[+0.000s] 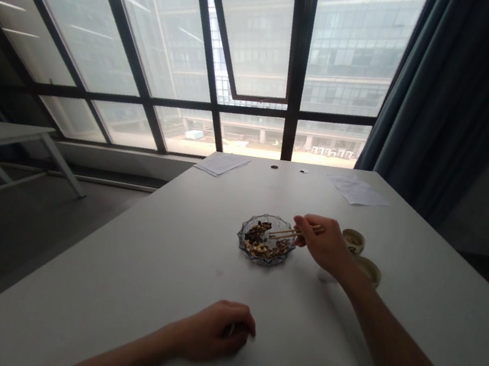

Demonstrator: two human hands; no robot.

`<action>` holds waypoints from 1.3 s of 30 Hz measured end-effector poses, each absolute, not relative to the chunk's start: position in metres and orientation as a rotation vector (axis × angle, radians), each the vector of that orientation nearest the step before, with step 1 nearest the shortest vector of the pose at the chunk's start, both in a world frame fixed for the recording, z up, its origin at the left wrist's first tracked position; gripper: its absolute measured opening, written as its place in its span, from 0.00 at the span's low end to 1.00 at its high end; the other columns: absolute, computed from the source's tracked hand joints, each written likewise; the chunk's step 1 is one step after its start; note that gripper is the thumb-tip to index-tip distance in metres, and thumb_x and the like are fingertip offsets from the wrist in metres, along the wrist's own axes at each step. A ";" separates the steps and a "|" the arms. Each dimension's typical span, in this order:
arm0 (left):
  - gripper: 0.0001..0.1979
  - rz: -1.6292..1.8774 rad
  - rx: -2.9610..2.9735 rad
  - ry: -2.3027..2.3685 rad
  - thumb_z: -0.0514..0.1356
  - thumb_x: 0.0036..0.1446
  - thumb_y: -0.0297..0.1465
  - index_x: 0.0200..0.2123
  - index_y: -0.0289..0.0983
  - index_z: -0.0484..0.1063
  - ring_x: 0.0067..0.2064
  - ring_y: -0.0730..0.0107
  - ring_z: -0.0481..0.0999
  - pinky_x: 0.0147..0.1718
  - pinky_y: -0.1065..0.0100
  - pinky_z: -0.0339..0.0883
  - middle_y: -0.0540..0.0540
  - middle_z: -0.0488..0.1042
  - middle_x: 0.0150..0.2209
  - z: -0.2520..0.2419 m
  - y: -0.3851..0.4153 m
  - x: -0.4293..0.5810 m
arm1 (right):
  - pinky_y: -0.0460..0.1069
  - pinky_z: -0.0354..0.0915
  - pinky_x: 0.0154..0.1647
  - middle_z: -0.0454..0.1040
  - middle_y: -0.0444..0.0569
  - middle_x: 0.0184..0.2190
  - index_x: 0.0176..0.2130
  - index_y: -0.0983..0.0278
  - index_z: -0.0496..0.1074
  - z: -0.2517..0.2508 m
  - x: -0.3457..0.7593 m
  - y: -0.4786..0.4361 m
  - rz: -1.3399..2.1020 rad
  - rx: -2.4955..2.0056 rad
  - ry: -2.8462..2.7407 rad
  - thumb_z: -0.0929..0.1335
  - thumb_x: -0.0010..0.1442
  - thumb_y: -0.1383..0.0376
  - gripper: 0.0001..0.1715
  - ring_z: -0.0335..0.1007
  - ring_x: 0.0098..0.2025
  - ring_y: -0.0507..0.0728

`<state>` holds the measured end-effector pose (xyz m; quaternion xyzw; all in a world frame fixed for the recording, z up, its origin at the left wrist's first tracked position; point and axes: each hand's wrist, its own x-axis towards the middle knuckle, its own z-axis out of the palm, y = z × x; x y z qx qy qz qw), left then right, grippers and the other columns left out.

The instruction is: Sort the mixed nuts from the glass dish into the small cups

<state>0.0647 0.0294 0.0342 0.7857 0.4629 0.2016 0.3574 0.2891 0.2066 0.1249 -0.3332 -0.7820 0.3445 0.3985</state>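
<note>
My right hand (319, 242) is closed around a pair of chopsticks (285, 234), their tips pointing left over a clear glass bowl (243, 232) with a scalloped rim. Inside the bowl lie mixed dark and pale pieces (258, 244) that look like nuts or seeds. I cannot make out anything pinched between the tips. My left hand (221, 331) rests on the table nearer to me, fingers curled in and holding nothing visible. Partly behind my right hand and wrist are a small cup (353, 240) with a dark mark and a greenish bowl (369, 269).
A white table (166, 269) spreads under everything. Papers (222, 164) lie at its far left, and more sheets (359, 190) at the far right. Two round cable holes (274, 167) sit near the back edge. Beyond are windows, a blue curtain (429, 101) and another table (1, 135).
</note>
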 end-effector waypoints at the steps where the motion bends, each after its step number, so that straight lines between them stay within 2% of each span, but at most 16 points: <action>1: 0.10 0.522 2.031 1.192 0.58 0.59 0.25 0.43 0.38 0.76 0.33 0.71 0.72 0.35 0.72 0.67 0.48 0.76 0.36 0.035 0.029 0.065 | 0.49 0.68 0.25 0.76 0.48 0.21 0.26 0.63 0.71 0.121 0.286 0.208 0.877 -0.836 -1.995 0.64 0.68 0.45 0.29 0.79 0.26 0.60; 4: 0.10 0.528 2.041 1.179 0.58 0.59 0.25 0.43 0.38 0.76 0.33 0.71 0.72 0.36 0.72 0.67 0.48 0.76 0.36 0.036 0.029 0.065 | 0.48 0.66 0.24 0.75 0.47 0.20 0.25 0.62 0.68 0.112 0.281 0.213 0.889 -0.840 -2.009 0.64 0.68 0.46 0.28 0.80 0.26 0.60; 12: 0.11 0.549 2.046 1.167 0.58 0.58 0.23 0.43 0.37 0.76 0.34 0.71 0.72 0.37 0.73 0.66 0.48 0.76 0.37 0.035 0.029 0.065 | 0.49 0.70 0.27 0.77 0.48 0.20 0.29 0.64 0.73 0.103 0.282 0.220 0.944 -0.838 -1.983 0.64 0.68 0.46 0.28 0.80 0.26 0.60; 24: 0.12 0.562 2.052 1.154 0.58 0.58 0.23 0.43 0.37 0.77 0.34 0.72 0.72 0.36 0.73 0.66 0.48 0.75 0.36 0.034 0.029 0.065 | 0.49 0.71 0.24 0.77 0.50 0.20 0.29 0.65 0.75 0.096 0.279 0.226 1.016 -0.827 -1.910 0.65 0.66 0.44 0.30 0.78 0.23 0.60; 33: 0.12 0.573 2.049 1.148 0.58 0.58 0.22 0.43 0.37 0.77 0.34 0.72 0.72 0.36 0.73 0.66 0.49 0.75 0.36 0.034 0.029 0.065 | 0.47 0.62 0.19 0.72 0.47 0.14 0.26 0.65 0.74 0.090 0.276 0.226 0.892 -0.845 -1.831 0.64 0.66 0.42 0.34 0.68 0.16 0.54; 39: 0.12 0.575 2.048 1.157 0.58 0.58 0.22 0.42 0.36 0.77 0.33 0.73 0.72 0.36 0.74 0.65 0.49 0.75 0.36 0.034 0.029 0.066 | 0.47 0.62 0.19 0.71 0.47 0.13 0.25 0.65 0.74 0.089 0.276 0.226 0.857 -0.852 -1.754 0.64 0.67 0.42 0.34 0.68 0.15 0.54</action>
